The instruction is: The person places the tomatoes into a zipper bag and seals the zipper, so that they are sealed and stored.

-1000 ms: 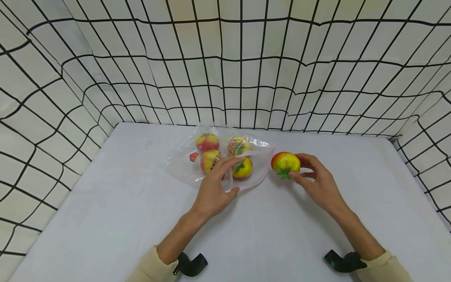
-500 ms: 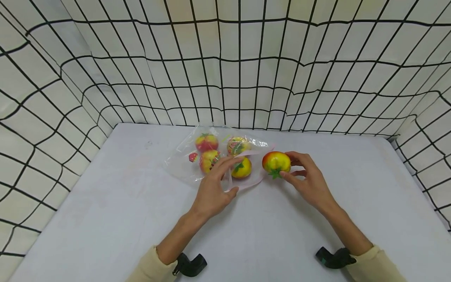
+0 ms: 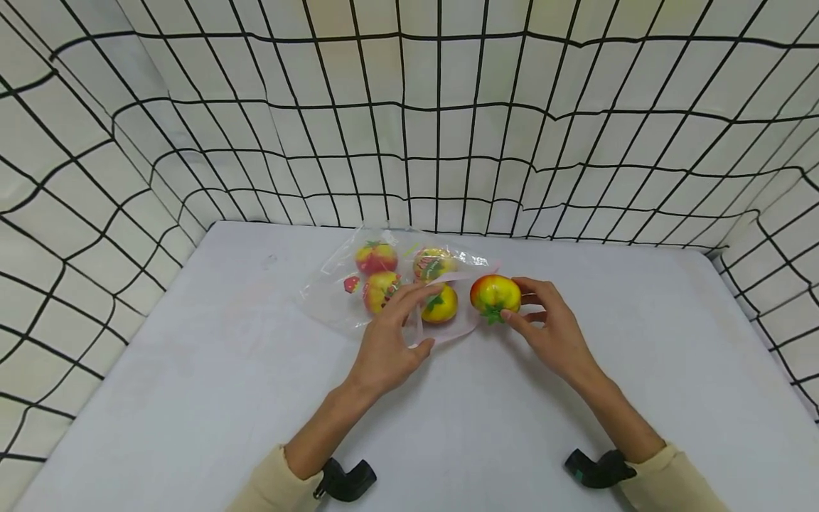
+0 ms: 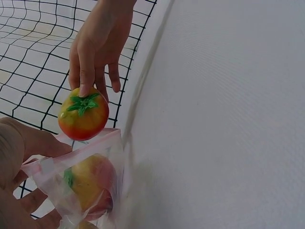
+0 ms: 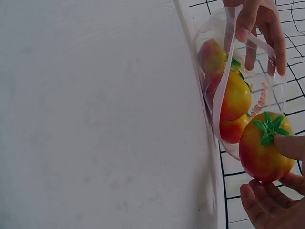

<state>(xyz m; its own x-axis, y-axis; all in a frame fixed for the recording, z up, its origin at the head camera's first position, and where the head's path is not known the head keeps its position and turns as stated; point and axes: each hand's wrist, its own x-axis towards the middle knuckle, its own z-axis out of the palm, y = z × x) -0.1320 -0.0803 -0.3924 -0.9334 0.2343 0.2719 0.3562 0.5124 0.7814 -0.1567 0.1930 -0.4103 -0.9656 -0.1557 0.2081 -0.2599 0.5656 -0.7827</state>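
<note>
My right hand (image 3: 553, 331) pinches a glossy yellow-red tomato (image 3: 495, 295) with a green leafy top, thumb by the leaves and fingers behind. It is right at the mouth of a clear plastic bag (image 3: 329, 295) with a pale pink rim. My left hand (image 3: 390, 348) holds that mouth apart, thumb at the near edge and fingers at the far one. Several similar tomatoes (image 3: 439, 304) lie inside the bag. From the left wrist, the held tomato (image 4: 84, 117) appears just above the pink rim; in the right wrist view it overlaps the bag (image 5: 221, 102).
Under everything lies a white-covered table (image 3: 211, 384). White walls with a black grid net (image 3: 438, 135) rise behind and at both sides. A dark wrist device (image 3: 348, 481) sits at each cuff.
My right hand has carried the tomato leftward, from beside the bag to its mouth, slowing in the last half second. The left hand and the bag have stayed in place.
</note>
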